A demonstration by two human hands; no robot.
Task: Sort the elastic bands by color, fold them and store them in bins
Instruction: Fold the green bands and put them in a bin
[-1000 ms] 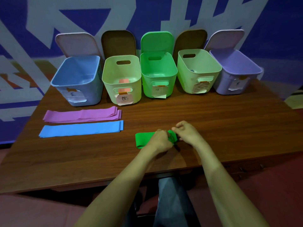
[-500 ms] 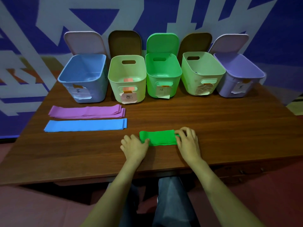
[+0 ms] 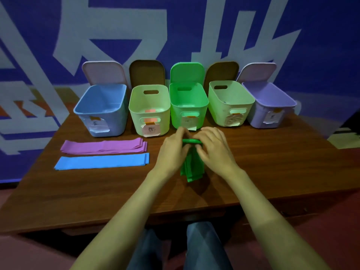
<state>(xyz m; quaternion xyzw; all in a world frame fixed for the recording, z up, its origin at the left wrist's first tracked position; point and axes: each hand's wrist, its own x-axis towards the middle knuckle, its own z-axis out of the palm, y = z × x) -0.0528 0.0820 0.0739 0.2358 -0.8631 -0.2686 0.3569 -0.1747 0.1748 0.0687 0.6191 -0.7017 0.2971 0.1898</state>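
**Step in hand (judged):** carry folded green band (image 3: 191, 167) to green bin (image 3: 175, 115), put it in. Folding looks done. Band is doubled over, top fold up by the fingers, loose layers hanging toward 6 o'clock. Lower end is close to table (image 3: 272, 164); can't tell if it touches the wood.

**How to do it well:**
- Keep both grips on the top fold so layers don't slide apart. Lower ends look uneven (one tail pokes out at the bottom).
- Lift enough that the hanging part clears the bin's front rim, at 12 o'clock just beyond the hands.
- Lower it into the bin before letting go. Stretchy strip prob. springs open if let go from high up.
- Check colour: green into green, not left pale bin (image 3: 136, 121) at 11 o'clock or right pale bin (image 3: 216, 114) at 1 o'clock.

**Hands:**
- L hand (image 3: 172, 151): fingers curled, gripping left side of top fold.
- R hand (image 3: 213, 147): fingers curled over right side of same fold, gripping.
- Neither hand is slack. Exact fingertip placement is hidden by knuckles.
- Hands are near each other w/ band between them, approx. mid-table.

**Rest:** purple bands (image 3: 103, 147) and blue band (image 3: 101, 162) lie flat at 9 o'clock from the hands, full length. Purple stack sits farther back. Both not yet folded.
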